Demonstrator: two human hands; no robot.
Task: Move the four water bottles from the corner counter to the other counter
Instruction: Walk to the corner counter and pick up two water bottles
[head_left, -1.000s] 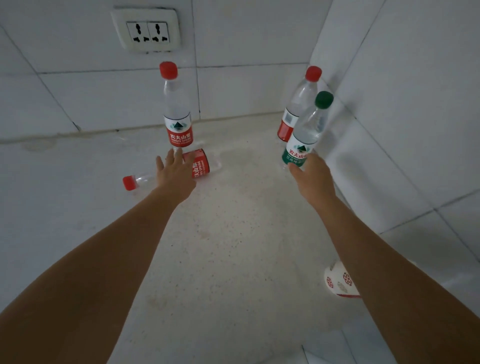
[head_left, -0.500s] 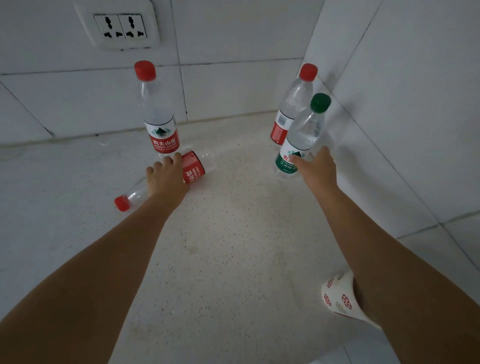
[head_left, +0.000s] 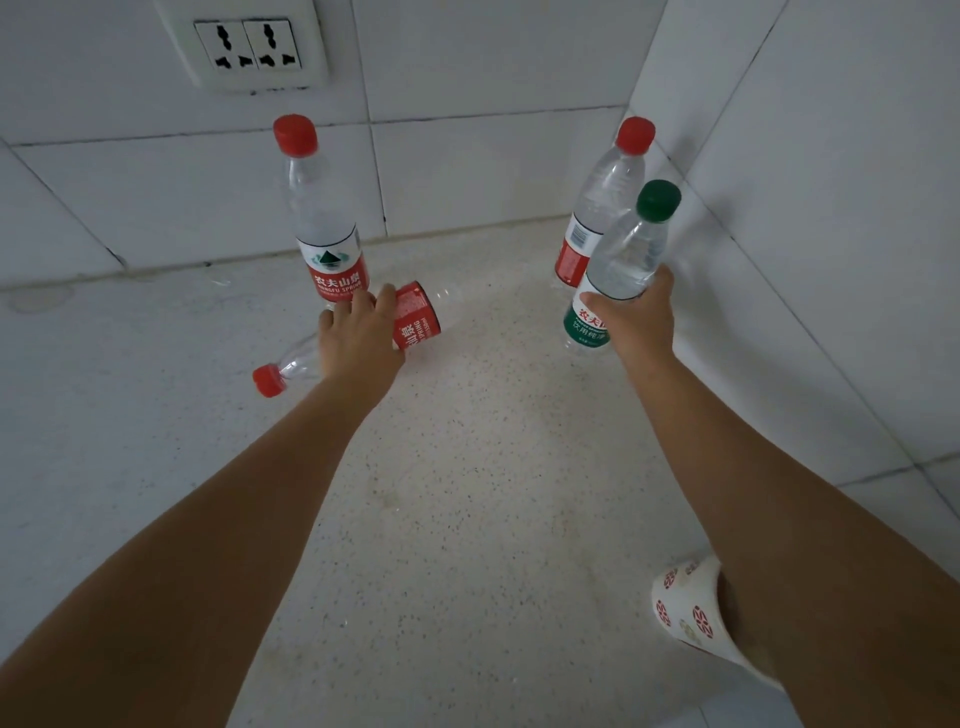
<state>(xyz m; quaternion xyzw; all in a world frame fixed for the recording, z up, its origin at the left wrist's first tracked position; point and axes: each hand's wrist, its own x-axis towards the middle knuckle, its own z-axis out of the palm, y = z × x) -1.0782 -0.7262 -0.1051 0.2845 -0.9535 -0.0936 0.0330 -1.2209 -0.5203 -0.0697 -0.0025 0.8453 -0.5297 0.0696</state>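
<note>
Several clear water bottles stand or lie in the tiled corner of a speckled counter (head_left: 467, 467). My left hand (head_left: 358, 343) is wrapped over a red-capped bottle lying on its side (head_left: 415, 317), cap toward the left. Just behind it stands an upright red-label bottle (head_left: 327, 228). My right hand (head_left: 636, 325) grips the green-capped, green-label bottle (head_left: 623, 260) around its middle. Another red-capped bottle (head_left: 597, 218) stands upright behind that one, close to the corner.
White tiled walls close the counter at the back and on the right. A double wall socket (head_left: 249, 47) sits above the left bottles. A patterned paper cup (head_left: 685, 608) lies on its side near the front right, under my right forearm.
My right hand has closed around the green-capped bottle. My left hand has settled its grip on the lying bottle, whose cap end has swung nearer to me.
</note>
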